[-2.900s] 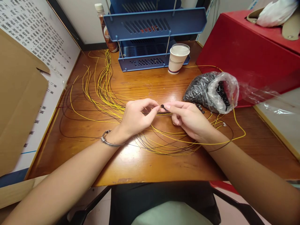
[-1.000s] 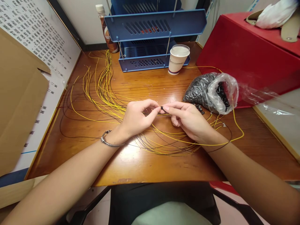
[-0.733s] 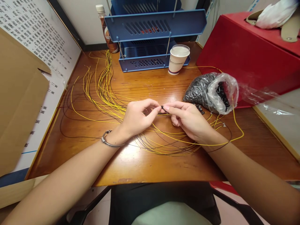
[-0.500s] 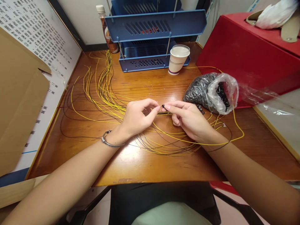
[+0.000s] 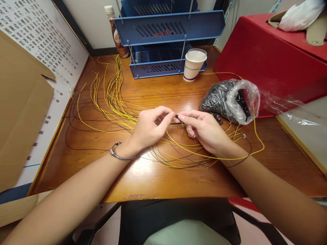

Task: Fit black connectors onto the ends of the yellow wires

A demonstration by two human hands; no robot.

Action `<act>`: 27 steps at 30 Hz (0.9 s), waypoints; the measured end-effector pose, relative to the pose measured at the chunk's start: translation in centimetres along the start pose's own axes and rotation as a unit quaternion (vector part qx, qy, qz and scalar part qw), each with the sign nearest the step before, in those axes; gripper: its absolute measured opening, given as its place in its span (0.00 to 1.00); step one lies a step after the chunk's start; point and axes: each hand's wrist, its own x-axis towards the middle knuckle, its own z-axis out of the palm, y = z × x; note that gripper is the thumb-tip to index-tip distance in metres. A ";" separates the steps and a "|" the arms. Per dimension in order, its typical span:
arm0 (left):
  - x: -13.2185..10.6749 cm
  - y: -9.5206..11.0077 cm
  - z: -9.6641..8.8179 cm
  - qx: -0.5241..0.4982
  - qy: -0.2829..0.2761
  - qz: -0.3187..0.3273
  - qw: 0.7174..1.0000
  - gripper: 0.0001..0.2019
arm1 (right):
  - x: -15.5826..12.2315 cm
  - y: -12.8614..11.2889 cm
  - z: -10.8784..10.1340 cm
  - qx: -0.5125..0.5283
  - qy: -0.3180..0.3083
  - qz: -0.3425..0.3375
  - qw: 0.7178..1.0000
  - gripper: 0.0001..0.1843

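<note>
My left hand (image 5: 149, 127) and my right hand (image 5: 204, 129) meet fingertip to fingertip over the middle of the wooden desk (image 5: 153, 180). The right thumb and forefinger pinch a small black part (image 5: 176, 116). The left fingers pinch a thin wire end that points at that part. Under and around both hands lie several long yellow wires (image 5: 112, 95) and thin dark wires (image 5: 74, 129), looped across the desk. A silver bangle (image 5: 116, 153) sits on my left wrist.
A clear plastic bag of small black parts (image 5: 227, 98) lies right of my hands, against a red box (image 5: 270, 58). A paper cup (image 5: 194, 64), a blue stacked letter tray (image 5: 166, 41) and a bottle (image 5: 114, 30) stand at the back. Cardboard (image 5: 20, 112) leans at the left.
Almost nothing has moved. Both hands stay pinched together at the same spot, with only small shifts of the fingertips and the black part between them.
</note>
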 end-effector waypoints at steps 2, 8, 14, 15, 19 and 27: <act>0.0 -0.1 0.0 0.005 0.021 -0.002 1.000 0.09 | 0.0 -0.1 0.0 0.017 0.012 0.001 1.000 0.16; 0.1 -0.4 0.0 0.026 0.002 0.043 0.999 0.12 | 0.0 -0.2 0.1 0.053 0.004 0.007 0.999 0.24; 0.3 -0.3 -0.1 0.018 -0.014 0.074 0.997 0.07 | 0.2 0.1 -0.1 0.012 -0.039 -0.002 0.999 0.23; 0.3 -0.3 -0.1 0.022 -0.014 0.069 0.997 0.07 | 0.1 0.2 -0.1 -0.008 -0.049 -0.008 0.999 0.21; 0.2 -0.1 0.1 0.028 -0.012 0.037 0.999 0.06 | -0.1 0.8 0.1 -0.143 -0.021 -0.106 0.984 0.15; 0.1 -0.2 0.1 -0.007 -0.006 -0.002 1.000 0.06 | -0.6 1.0 0.5 -0.273 0.047 -0.223 0.935 0.11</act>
